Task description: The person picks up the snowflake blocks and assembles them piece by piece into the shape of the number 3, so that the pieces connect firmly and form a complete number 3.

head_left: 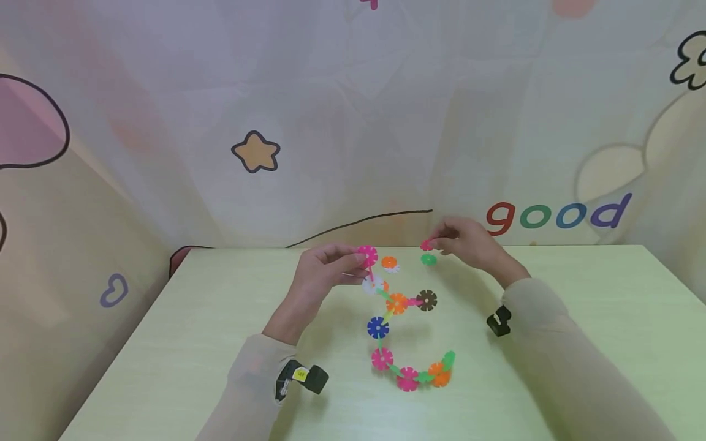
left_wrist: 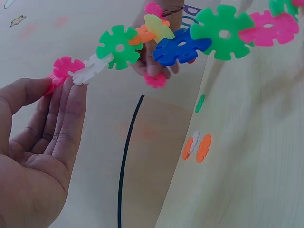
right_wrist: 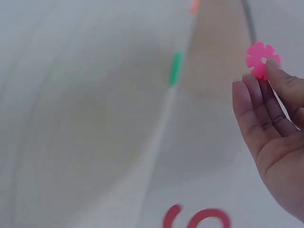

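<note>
My left hand (head_left: 322,275) pinches a pink notched plastic disc (head_left: 368,256) at the upper end of a linked chain. From there the chain runs down through white, green and orange discs, a blue disc (head_left: 378,327) and pink ones, curving right to an orange disc (head_left: 440,375) with green at its tip. A brown disc (head_left: 426,300) ends a short side branch at the orange joint. Off to the right, my right hand (head_left: 469,244) holds a single loose pink disc (right_wrist: 259,59) between thumb and fingertips, above the table's back edge.
Loose on the pale table (head_left: 182,355), near its back edge, lie a green disc (head_left: 428,260), orange discs (left_wrist: 204,148) and a white one (left_wrist: 194,141). A printed cloth backdrop (head_left: 353,135) rises behind the table. Each sleeve carries a black wrist camera (head_left: 315,380).
</note>
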Available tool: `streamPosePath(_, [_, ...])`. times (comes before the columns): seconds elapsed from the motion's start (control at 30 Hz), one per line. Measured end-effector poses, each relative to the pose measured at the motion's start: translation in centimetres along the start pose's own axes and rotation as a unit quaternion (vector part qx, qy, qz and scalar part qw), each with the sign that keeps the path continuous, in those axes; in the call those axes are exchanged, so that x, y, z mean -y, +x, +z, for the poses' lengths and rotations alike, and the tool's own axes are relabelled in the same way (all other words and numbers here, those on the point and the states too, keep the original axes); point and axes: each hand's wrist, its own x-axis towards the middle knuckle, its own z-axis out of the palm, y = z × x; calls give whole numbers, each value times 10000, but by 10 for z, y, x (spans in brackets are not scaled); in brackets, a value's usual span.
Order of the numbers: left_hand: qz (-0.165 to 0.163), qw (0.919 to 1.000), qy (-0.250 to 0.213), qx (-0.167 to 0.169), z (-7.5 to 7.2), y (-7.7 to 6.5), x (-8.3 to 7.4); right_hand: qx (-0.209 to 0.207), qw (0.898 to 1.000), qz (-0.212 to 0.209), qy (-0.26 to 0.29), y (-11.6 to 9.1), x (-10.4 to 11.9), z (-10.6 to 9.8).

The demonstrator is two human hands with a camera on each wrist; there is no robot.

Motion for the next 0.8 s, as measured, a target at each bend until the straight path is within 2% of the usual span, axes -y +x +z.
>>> streamPosePath(0.13, [-19,10000,0,32,1,0,0,-256,9990,-223,289,-10,20,3])
streamPosePath(0.3, [-101,9998,-100,121,4,-1,-1,-544,9930,-807,672,-22,42,10])
streamPosePath(0.5, [-126,9997,-102,174,6,0,-1,-553,9822,-1533,936,-30,62,16])
streamPosePath(0.8, [-180,9995,-120,222,8,-1,-3,-539,9663,-2263,1099,-33,76,25])
